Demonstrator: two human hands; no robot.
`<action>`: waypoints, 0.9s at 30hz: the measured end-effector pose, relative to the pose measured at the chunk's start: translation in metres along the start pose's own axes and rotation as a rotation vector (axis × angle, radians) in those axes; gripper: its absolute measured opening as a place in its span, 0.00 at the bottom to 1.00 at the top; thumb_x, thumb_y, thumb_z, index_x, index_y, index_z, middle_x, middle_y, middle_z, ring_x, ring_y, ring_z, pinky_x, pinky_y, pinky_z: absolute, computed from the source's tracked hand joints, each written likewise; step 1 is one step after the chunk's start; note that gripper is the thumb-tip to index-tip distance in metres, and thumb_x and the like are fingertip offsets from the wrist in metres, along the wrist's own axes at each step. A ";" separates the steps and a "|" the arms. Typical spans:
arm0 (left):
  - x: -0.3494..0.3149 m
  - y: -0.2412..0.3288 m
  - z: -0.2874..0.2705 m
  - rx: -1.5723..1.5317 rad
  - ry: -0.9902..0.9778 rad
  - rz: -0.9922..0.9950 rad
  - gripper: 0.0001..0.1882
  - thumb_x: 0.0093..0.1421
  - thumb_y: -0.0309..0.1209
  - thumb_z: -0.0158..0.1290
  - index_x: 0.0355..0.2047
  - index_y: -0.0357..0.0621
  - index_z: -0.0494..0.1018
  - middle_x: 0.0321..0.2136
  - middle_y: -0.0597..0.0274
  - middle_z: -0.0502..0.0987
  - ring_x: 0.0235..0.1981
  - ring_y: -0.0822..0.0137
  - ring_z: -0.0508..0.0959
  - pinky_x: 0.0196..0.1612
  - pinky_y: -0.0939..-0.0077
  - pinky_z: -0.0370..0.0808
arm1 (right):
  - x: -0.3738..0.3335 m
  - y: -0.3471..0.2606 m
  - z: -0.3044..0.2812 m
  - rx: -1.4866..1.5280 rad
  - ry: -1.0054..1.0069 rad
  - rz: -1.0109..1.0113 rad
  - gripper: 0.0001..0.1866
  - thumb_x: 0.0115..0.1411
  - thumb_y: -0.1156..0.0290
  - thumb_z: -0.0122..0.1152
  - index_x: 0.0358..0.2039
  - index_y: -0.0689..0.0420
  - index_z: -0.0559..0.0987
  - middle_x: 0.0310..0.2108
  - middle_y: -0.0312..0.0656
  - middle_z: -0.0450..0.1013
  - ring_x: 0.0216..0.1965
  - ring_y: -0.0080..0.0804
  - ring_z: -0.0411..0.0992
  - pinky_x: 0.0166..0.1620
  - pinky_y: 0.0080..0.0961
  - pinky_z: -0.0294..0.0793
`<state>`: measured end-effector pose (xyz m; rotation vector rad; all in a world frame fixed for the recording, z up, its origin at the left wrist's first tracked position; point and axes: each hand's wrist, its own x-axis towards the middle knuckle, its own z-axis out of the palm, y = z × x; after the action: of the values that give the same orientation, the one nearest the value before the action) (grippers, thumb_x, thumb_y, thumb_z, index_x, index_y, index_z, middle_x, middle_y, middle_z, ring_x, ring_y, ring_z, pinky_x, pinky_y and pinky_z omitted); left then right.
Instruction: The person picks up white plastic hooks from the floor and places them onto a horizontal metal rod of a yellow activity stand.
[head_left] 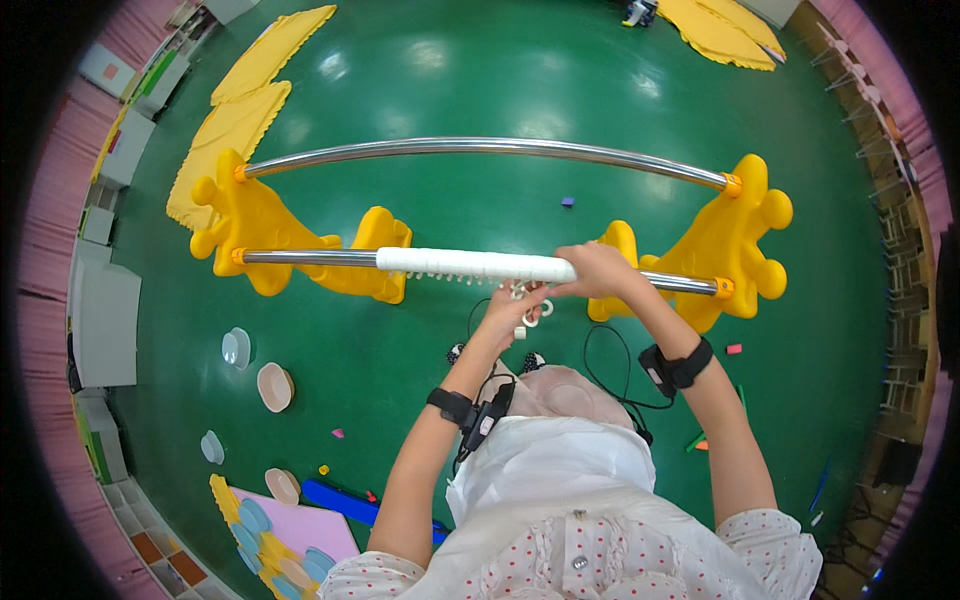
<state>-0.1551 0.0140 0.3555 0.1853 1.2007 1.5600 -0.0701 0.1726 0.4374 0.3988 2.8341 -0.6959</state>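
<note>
A yellow plastic stand (255, 235) shaped like an animal and a matching one (705, 245) carry two steel bars. White rings (470, 263), packed side by side, cover the middle of the nearer bar (320, 257), with small loops hanging below. My right hand (598, 268) is closed over the right end of this row. Just below the bar, my left hand (508, 315) is closed on several loose white rings (531, 319), some dangling from the fingers. The two hands touch or nearly touch. My right fingertips are partly hidden.
The farther steel bar (480, 146) spans the stands. Yellow cloths (262, 60) lie at the far left. Bowls (276, 387), a blue bar-shaped piece (340, 500) and small blocks (734, 349) lie on the green floor. A black cable (622, 350) hangs beside my right arm.
</note>
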 end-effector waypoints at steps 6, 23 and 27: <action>-0.026 0.011 -0.051 -0.199 0.276 0.121 0.28 0.53 0.32 0.55 0.52 0.45 0.54 0.35 0.61 0.69 0.20 0.76 0.70 0.18 0.85 0.68 | -0.014 -0.001 0.007 0.024 0.152 -0.078 0.22 0.43 0.55 0.64 0.35 0.53 0.72 0.26 0.46 0.73 0.29 0.45 0.72 0.30 0.38 0.70; -0.037 0.077 -0.123 0.067 0.056 -0.078 0.16 0.53 0.33 0.55 0.39 0.37 0.66 0.22 0.66 0.69 0.16 0.79 0.68 0.15 0.87 0.63 | -0.005 -0.031 -0.005 -0.134 0.175 0.080 0.23 0.39 0.62 0.67 0.36 0.56 0.72 0.34 0.45 0.71 0.37 0.43 0.70 0.36 0.35 0.69; -0.091 0.103 -0.132 0.377 0.013 -0.187 0.25 0.54 0.26 0.51 0.51 0.37 0.56 0.32 0.63 0.70 0.27 0.74 0.72 0.24 0.83 0.69 | 0.008 -0.110 -0.002 -0.207 0.492 -0.013 0.23 0.41 0.68 0.66 0.40 0.58 0.71 0.40 0.45 0.67 0.42 0.40 0.67 0.40 0.32 0.68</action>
<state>-0.2741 -0.1232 0.4124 0.2990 1.4724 1.1657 -0.1111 0.0811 0.4843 0.5843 3.3273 -0.3305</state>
